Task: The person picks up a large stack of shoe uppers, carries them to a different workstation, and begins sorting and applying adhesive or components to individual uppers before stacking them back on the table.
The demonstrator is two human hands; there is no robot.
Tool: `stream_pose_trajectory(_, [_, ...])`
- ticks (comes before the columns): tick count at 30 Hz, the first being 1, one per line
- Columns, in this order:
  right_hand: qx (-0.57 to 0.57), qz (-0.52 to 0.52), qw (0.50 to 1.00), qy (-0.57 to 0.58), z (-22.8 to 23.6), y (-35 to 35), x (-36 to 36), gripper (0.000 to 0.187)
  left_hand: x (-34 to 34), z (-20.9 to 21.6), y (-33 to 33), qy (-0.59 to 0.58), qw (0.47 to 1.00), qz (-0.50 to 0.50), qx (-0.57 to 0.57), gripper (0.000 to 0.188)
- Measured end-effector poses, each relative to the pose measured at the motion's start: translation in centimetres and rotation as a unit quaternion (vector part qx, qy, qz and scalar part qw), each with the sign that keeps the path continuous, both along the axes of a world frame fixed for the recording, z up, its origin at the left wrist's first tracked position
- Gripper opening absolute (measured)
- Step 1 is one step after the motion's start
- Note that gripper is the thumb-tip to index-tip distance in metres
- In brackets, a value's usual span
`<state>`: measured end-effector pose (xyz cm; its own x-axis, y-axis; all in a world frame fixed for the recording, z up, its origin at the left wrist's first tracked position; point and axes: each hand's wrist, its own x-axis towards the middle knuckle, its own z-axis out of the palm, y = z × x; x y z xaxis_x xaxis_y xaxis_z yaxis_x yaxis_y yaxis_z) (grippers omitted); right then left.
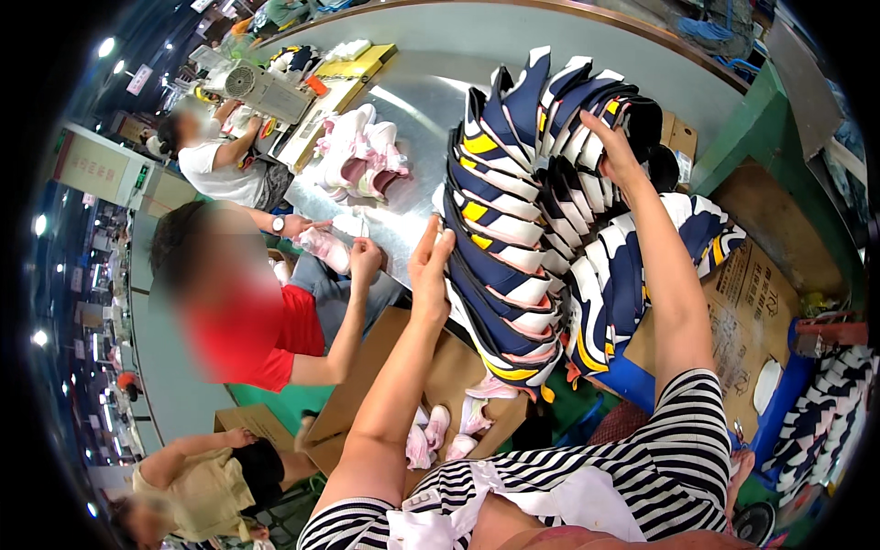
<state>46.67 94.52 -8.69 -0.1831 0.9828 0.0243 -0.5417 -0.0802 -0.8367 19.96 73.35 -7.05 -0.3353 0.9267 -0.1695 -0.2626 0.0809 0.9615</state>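
A long curved row of nested shoe uppers [500,220], navy, white and yellow with black linings, spans the space between my hands. My left hand [429,275] presses against the row's left side, fingers pointing up along it. On its far right part, my right hand [609,147] grips with the thumb and fingers spread around the uppers; some of its fingers are hidden. A second stack of matching uppers [612,293] lies below my right forearm, above cardboard. The metal table [422,82] extends behind the row I hold.
Pink and white shoes [357,156] are piled on the table at left. A cardboard box [367,390] below holds more pink pieces. A co-worker in red [243,335] handles one beside me. More uppers [825,422] lie at far right, beyond a blue bin [796,394]. A green post [752,119] stands right.
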Motion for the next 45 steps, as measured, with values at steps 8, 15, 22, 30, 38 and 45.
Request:
stream_pose_trajectory(8, [0.074,0.065,0.992,-0.082,0.7,6.5,-6.7,0.029,-9.6,3.6,5.4,0.13,0.99,-0.007,0.06,0.057])
stream_pose_trajectory(15, [0.101,-0.066,0.862,-0.493,-13.9,13.1,-7.9,0.081,-13.1,-14.2,10.3,0.239,0.968,-0.053,-0.06,0.052])
stream_pose_trajectory(22, [-0.023,-0.149,0.815,-0.559,-11.6,10.3,-11.5,0.08,-15.2,-14.7,8.7,0.299,0.951,-0.076,-0.033,0.051])
stream_pose_trajectory(30, [0.335,-0.31,0.727,-0.513,-4.7,-5.2,2.7,0.045,-16.7,-12.9,3.0,0.446,0.878,0.173,-0.005,0.045])
stream_pose_trajectory(38, [-0.225,-0.292,0.908,-0.199,-11.7,-15.8,22.6,0.067,8.3,-4.6,-13.6,0.121,0.906,-0.403,-0.046,0.057])
stream_pose_trajectory(45, [-0.189,-0.236,0.93,-0.21,-12.2,-16.2,20.8,0.061,18.5,-9.9,-7.2,0.31,0.911,-0.271,-0.008,0.108])
